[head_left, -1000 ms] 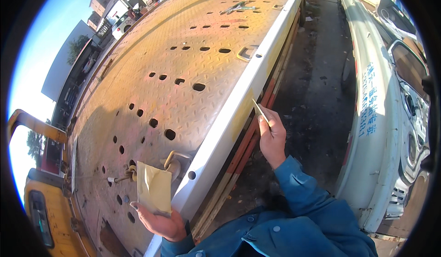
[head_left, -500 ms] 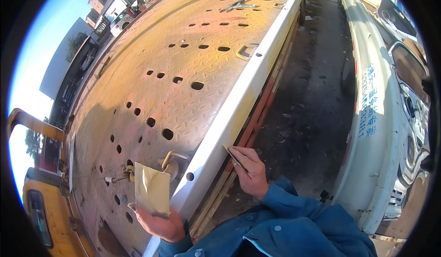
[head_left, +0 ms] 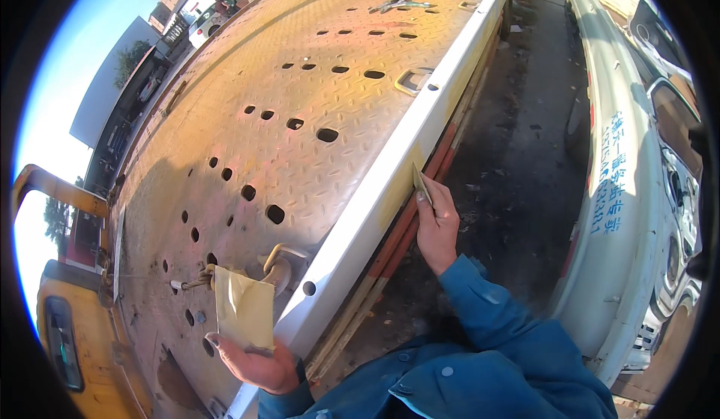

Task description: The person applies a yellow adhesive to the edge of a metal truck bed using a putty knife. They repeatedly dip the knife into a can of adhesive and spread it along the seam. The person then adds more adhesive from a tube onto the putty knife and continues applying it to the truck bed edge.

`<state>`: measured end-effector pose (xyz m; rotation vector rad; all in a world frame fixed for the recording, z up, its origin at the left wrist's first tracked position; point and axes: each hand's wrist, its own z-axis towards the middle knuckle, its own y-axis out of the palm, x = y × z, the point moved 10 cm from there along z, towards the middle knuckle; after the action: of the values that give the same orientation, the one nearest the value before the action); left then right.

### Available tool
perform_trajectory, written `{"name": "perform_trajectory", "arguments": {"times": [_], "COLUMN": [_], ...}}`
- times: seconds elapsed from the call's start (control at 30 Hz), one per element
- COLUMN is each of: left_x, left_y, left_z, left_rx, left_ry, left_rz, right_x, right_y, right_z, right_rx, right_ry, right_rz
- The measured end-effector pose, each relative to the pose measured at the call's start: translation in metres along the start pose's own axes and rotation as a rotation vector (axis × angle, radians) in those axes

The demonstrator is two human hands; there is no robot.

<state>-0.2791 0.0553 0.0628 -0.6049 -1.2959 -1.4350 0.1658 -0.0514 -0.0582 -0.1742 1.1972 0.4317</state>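
My left hand (head_left: 262, 367) grips the lower edge of a pale yellow, square, flat board (head_left: 246, 312) with a smeared, creased-looking surface. It is held up just beside the white rail (head_left: 341, 255) along the truck bed's edge. In my right hand (head_left: 438, 230) is a thin, flat, pale putty spreader (head_left: 420, 182), pinched between thumb and fingers. Its edge meets the rail's outer side face, where yellowish patches (head_left: 393, 191) show on the white. Part of the spreader is hidden by my fingers.
The bed (head_left: 330, 172) is yellow-brown tread plate with rows of oval holes. A hook and ring (head_left: 277, 265) lie near my left hand. Red and tan beams (head_left: 397, 248) run below the rail. At right, past a dark gap, stands a pale vehicle side panel (head_left: 592, 269).
My right hand has slid forward and away along the rail's side face with the spreader. My left hand stays nearly in place, holding the board.
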Motion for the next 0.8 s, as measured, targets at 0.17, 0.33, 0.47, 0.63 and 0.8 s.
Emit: {"name": "perform_trajectory", "arguments": {"times": [0.17,0.33,0.47,0.63,0.8], "left_x": [0.001,0.006,0.004,0.005,0.005], "left_y": [0.004,0.011,0.012,0.000,-0.004], "left_z": [0.000,-0.002,-0.001,-0.004,-0.005], "left_rx": [0.045,0.030,0.014,0.075,0.087], "left_ry": [-0.011,0.000,-0.008,0.022,-0.004], "left_rz": [0.050,0.044,0.042,0.073,0.051], "right_x": [-0.036,-0.002,0.044,0.053,0.041], "right_y": [0.013,-0.012,-0.050,-0.045,-0.032], "right_z": [-0.076,-0.032,0.078,0.151,0.139], "right_rx": [-0.308,-0.177,0.060,0.119,0.168], "right_ry": [-0.028,0.151,0.055,-0.008,-0.117], "right_rz": [0.055,0.218,0.230,0.062,0.015]}}
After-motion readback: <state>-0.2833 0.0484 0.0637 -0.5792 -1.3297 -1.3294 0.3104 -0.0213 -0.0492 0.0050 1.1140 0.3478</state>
